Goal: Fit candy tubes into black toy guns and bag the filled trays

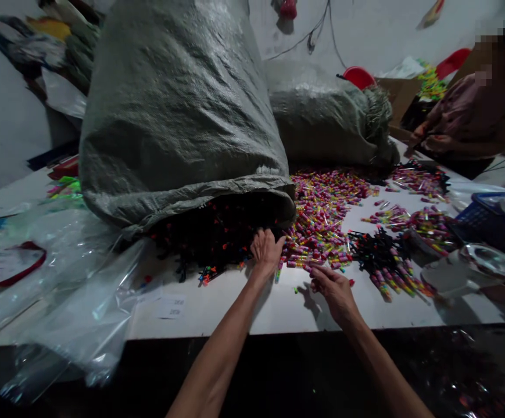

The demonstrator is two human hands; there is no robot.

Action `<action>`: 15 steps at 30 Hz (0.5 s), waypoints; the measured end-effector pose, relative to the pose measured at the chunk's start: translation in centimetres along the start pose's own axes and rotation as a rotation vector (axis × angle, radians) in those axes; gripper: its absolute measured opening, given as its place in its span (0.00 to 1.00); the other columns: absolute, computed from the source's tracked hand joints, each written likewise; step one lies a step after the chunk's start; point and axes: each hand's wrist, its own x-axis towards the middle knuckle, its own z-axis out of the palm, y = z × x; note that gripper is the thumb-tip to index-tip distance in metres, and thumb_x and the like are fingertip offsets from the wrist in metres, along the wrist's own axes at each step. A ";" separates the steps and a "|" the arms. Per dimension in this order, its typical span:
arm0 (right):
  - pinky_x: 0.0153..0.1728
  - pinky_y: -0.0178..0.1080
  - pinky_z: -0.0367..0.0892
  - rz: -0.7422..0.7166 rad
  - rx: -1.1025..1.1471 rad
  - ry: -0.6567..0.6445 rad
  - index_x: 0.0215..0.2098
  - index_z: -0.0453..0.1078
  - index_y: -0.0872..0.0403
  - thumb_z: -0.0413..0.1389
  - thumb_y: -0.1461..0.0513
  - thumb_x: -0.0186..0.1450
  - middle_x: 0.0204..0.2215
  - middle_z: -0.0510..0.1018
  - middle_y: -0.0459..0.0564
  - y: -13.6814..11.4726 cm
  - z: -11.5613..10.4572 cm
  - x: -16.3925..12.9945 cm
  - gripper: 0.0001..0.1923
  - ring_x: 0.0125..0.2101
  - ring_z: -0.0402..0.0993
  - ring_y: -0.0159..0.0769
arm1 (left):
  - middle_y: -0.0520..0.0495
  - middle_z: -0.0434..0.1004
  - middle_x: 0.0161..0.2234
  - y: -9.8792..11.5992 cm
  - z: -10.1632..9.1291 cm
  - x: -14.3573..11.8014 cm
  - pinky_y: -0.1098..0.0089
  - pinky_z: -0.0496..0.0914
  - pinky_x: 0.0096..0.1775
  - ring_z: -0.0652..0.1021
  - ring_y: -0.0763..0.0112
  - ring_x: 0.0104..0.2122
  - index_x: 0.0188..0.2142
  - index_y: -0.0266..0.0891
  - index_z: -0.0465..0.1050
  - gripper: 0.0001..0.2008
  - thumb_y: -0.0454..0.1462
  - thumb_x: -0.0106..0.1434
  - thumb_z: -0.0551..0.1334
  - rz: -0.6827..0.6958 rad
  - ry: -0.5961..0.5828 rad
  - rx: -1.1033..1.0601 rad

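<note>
My left hand (267, 251) reaches to the mouth of a large grey-green woven sack (186, 110). Its thumb stands apart from the bent fingers, which touch the edge of a dark heap of small black plastic pieces (217, 229) with orange tips. To its right, my right hand (333, 290) is above the white table, fingertips pinched at a small pink tube (308, 268) by the edge of the pile. Many small pink and yellow tubes (322, 215) are spread beyond both hands. Black pieces joined to colourful tubes (385, 261) lie in a bunch right of my right hand.
A second sack (330, 110) lies behind the tubes. Clear plastic bags (99, 296) cover the left of the table (278, 319). On the right are a clear plastic container (470, 270), a blue basket (496, 217) and another person (474, 122) working with their hands.
</note>
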 end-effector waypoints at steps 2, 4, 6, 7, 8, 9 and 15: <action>0.22 0.34 0.64 0.033 -0.048 0.012 0.39 0.75 0.60 0.67 0.56 0.50 0.28 0.78 0.50 0.3 -0.4 -0.5 0.22 0.21 0.68 0.29 | 0.36 0.70 0.42 0.2 0.4 1.5 0.60 0.67 0.38 0.74 0.54 0.40 0.39 0.36 0.70 0.15 0.43 0.56 0.63 -0.014 -0.002 0.014; 0.23 0.35 0.65 0.066 -0.076 0.020 0.40 0.75 0.61 0.68 0.56 0.48 0.30 0.79 0.53 0.5 -0.6 -0.8 0.24 0.21 0.69 0.30 | 0.39 0.71 0.40 0.2 0.5 2.2 0.61 0.67 0.39 0.74 0.57 0.38 0.35 0.37 0.71 0.09 0.40 0.56 0.63 0.012 0.009 -0.017; 0.24 0.35 0.66 0.074 -0.083 0.009 0.39 0.76 0.61 0.68 0.56 0.47 0.30 0.79 0.53 0.4 -0.8 -1.0 0.24 0.22 0.70 0.31 | 0.41 0.72 0.38 0.1 0.2 2.1 0.62 0.66 0.41 0.74 0.60 0.39 0.33 0.37 0.71 0.06 0.38 0.58 0.61 0.060 0.021 -0.059; 0.25 0.36 0.66 0.059 -0.083 0.003 0.38 0.76 0.60 0.68 0.55 0.47 0.29 0.79 0.53 0.2 -0.8 -1.0 0.23 0.22 0.70 0.32 | 0.43 0.73 0.37 0.2 -0.2 1.8 0.64 0.66 0.42 0.74 0.63 0.40 0.34 0.38 0.71 0.05 0.38 0.59 0.61 0.095 0.020 -0.085; 0.25 0.35 0.66 0.034 -0.079 0.002 0.36 0.77 0.60 0.67 0.55 0.48 0.28 0.79 0.52 -0.1 -0.8 -1.1 0.21 0.23 0.70 0.32 | 0.45 0.73 0.37 0.2 -0.6 1.2 0.66 0.66 0.42 0.74 0.66 0.40 0.35 0.38 0.70 0.05 0.37 0.60 0.60 0.134 0.010 -0.113; 0.25 0.35 0.66 0.004 -0.069 0.002 0.36 0.77 0.59 0.67 0.55 0.49 0.27 0.78 0.51 -0.5 -0.7 -1.1 0.20 0.23 0.70 0.32 | 0.47 0.74 0.37 0.3 -1.2 0.4 0.69 0.66 0.42 0.74 0.69 0.39 0.37 0.39 0.70 0.05 0.37 0.61 0.59 0.185 -0.008 -0.146; 0.28 0.36 0.66 -0.150 -0.091 -0.075 0.38 0.76 0.55 0.63 0.55 0.55 0.29 0.77 0.49 -3.6 0.6 -2.6 0.15 0.25 0.70 0.31 | 0.47 0.77 0.37 0.5 -4.9 -5.3 0.65 0.64 0.44 0.75 0.68 0.39 0.41 0.41 0.71 0.08 0.37 0.64 0.57 0.605 -0.153 -0.256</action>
